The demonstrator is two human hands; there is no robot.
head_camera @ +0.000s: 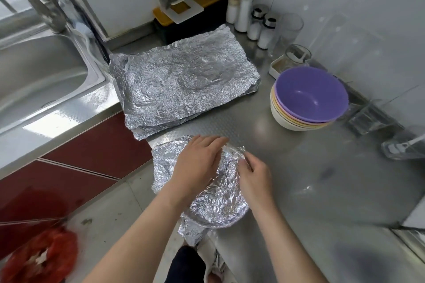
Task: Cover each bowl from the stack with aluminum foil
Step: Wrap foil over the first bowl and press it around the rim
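The stainless steel counter bears a pile of crinkled aluminium foil sheets, a purple-topped stack of plastic bowls and, at the near edge, a foil-draped bowl. Our left hand presses flat on it; our right hand bends fingers at its rim — whether pinching, we cannot tell.

A single wide-angle camera on the person's head looks forward and steeply down over a steel counter, whose front edge runs diagonally through the lower middle of the frame. Both forearms enter from the bottom edge. The left hand and right hand sit close, just below centre, with a sink bowed at upper left.
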